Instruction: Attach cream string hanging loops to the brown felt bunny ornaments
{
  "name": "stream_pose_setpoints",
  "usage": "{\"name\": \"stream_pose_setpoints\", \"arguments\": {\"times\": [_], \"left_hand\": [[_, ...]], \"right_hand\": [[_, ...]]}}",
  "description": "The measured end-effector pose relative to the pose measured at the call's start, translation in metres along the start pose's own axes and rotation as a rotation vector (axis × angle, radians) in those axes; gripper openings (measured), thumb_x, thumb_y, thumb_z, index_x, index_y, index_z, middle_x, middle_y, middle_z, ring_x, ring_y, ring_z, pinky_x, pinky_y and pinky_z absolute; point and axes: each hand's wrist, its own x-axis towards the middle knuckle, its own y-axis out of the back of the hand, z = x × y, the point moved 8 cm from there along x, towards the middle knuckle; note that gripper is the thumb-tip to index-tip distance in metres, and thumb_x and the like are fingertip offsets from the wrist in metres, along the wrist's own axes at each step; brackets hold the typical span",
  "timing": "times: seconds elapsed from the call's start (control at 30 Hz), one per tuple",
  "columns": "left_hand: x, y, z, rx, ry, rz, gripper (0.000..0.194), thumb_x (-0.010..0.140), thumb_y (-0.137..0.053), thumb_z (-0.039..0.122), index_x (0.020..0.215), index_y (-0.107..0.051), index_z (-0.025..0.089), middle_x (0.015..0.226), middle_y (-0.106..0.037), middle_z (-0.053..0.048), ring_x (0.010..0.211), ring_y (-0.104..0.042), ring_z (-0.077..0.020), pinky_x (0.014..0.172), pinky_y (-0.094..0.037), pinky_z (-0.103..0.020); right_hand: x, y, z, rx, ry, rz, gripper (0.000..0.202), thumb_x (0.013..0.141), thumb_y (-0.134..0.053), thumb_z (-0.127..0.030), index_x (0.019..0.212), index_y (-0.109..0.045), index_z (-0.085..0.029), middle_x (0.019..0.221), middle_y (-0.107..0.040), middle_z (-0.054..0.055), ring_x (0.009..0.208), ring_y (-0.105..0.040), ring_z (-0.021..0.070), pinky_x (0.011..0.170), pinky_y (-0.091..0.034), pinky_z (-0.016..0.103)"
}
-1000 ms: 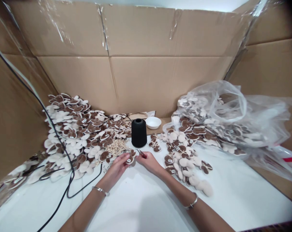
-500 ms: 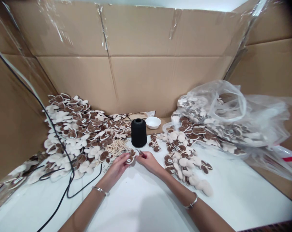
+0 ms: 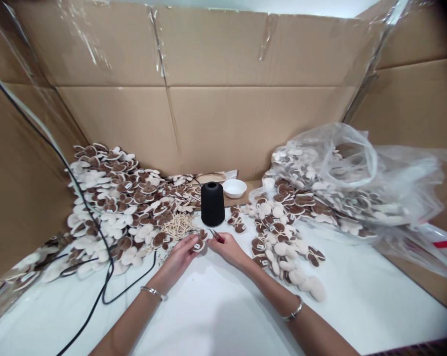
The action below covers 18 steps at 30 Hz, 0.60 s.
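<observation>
My left hand [image 3: 182, 252] is closed on a small brown and white plush piece [image 3: 200, 242] with a white label on it. Just to its right, my right hand [image 3: 225, 247] grips a pair of small snips [image 3: 216, 236], dark red at the handle, blades pointing up and left past the piece. Its fingers are close to the plush piece; whether they touch it I cannot tell. Behind both hands stands a black cone of thread [image 3: 212, 205]. A heap of short cream cord bits [image 3: 179, 225] lies beyond my left hand.
Piles of brown and white plush pieces lie at left [image 3: 115, 198] and right [image 3: 278, 242]. A clear plastic bag [image 3: 356, 168] covers part of the right heap. A white bowl [image 3: 234, 188] sits behind the cone. Black cables [image 3: 104, 247] cross the left side; cardboard walls [image 3: 216, 113] surround the table.
</observation>
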Motion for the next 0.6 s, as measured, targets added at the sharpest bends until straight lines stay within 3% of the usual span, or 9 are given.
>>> {"name": "stream_pose_setpoints", "arguments": {"times": [0.6], "left_hand": [[-0.0024, -0.0024, 0.0017, -0.008, 0.015, 0.033, 0.013, 0.08, -0.071, 0.014, 0.093, -0.071, 0.014, 0.098, -0.07, -0.008, 0.089, -0.064, -0.0162, 0.077, -0.051, -0.024]], "right_hand": [[-0.0008, -0.0005, -0.0006, -0.003, -0.008, -0.011, 0.035, 0.08, -0.059, -0.044, 0.065, -0.041, -0.018, 0.063, -0.031, -0.004, 0.062, -0.027, 0.0097, 0.055, -0.024, 0.024]]}}
